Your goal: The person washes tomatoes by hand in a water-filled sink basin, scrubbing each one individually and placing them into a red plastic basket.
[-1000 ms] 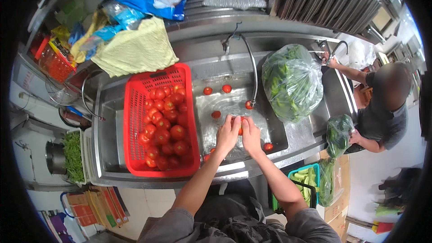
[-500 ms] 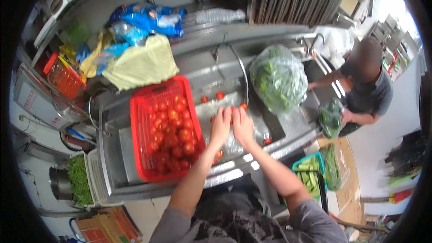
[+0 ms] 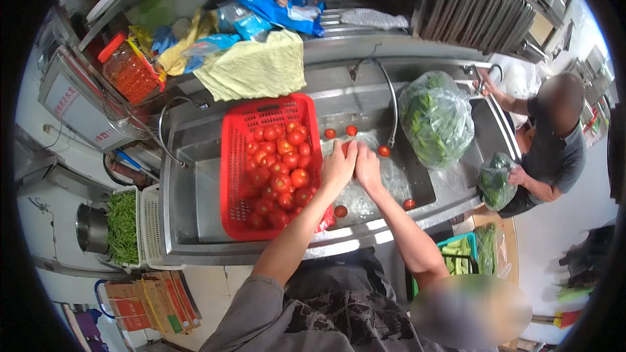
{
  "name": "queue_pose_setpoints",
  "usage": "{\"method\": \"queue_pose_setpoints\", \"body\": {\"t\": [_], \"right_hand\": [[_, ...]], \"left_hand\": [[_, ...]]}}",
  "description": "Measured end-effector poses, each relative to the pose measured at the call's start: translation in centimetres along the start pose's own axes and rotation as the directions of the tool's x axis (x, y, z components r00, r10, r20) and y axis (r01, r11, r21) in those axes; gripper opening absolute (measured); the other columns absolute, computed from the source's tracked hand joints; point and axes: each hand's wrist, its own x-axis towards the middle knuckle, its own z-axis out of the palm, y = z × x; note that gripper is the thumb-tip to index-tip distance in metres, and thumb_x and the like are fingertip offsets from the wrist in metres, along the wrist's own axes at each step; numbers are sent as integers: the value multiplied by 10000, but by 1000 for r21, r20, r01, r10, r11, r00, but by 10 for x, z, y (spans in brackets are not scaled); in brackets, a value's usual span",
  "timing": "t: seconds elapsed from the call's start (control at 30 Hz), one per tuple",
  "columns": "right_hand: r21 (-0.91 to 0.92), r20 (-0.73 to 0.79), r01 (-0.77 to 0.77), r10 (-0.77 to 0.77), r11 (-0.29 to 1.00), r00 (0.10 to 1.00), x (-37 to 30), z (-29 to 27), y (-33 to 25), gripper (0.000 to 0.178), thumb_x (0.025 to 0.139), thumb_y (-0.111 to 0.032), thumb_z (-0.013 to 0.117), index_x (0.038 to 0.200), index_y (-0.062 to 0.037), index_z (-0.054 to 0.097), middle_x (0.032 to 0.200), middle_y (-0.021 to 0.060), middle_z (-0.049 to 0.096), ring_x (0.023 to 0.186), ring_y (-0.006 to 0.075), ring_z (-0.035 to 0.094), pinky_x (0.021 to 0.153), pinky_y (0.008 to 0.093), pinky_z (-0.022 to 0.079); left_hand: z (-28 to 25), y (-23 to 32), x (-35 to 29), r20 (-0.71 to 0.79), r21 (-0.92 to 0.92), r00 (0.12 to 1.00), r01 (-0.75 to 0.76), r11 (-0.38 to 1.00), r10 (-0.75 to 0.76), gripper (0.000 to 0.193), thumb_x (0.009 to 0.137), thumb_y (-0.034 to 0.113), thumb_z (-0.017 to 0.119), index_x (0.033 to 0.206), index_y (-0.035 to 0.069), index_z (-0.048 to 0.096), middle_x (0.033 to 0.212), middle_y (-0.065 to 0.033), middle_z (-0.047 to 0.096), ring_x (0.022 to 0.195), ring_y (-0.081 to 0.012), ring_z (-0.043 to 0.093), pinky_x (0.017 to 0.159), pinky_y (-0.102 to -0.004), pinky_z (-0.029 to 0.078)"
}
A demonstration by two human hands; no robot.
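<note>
Over the water-filled sink basin (image 3: 417, 179), my left hand (image 3: 339, 164) and my right hand (image 3: 368, 165) are drawn together. Their fingers close round a red tomato (image 3: 346, 147), which shows only in part between them. Loose tomatoes lie in the water about my hands: one tomato (image 3: 351, 130) beyond them, another tomato (image 3: 385, 150) to the right, and one tomato (image 3: 340, 211) nearer me. Left of my hands, a red plastic basket (image 3: 233, 163) holds a heap of tomatoes (image 3: 280, 183).
A bag of leafy greens (image 3: 437, 120) stands right of the basin. At the far right a person (image 3: 554, 140) touches the tap and holds a bag of green vegetables (image 3: 498, 182). A bent hose (image 3: 392, 101) hangs over the water. A yellow cloth (image 3: 254, 68) drapes behind the basket.
The whole view has shifted, so the sink sits further right and higher. My hands stay together over the water. The other person's far hand has moved up to the tap.
</note>
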Motion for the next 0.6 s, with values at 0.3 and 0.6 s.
{"method": "queue_pose_setpoints", "body": {"t": [0.3, 0.6], "right_hand": [[65, 81, 94, -99, 993, 992, -16, 7, -72, 368, 983, -312, 364, 1002, -23, 591, 774, 287, 612, 766, 466, 608, 635, 494, 476], [89, 28, 128, -131, 988, 991, -20, 48, -79, 349, 989, -275, 357, 884, 2, 541, 821, 251, 586, 783, 451, 587, 655, 479, 445]], "left_hand": [[-51, 9, -27, -290, -206, 908, -367, 907, 301, 391, 948, 451, 487, 1045, 73, 506, 879, -242, 658, 838, -476, 623, 676, -535, 502], [-78, -8, -22, -332, -99, 901, -327, 940, 279, 344, 958, 405, 491, 1093, 89, 502, 819, -257, 653, 835, -506, 604, 714, -543, 489]]}}
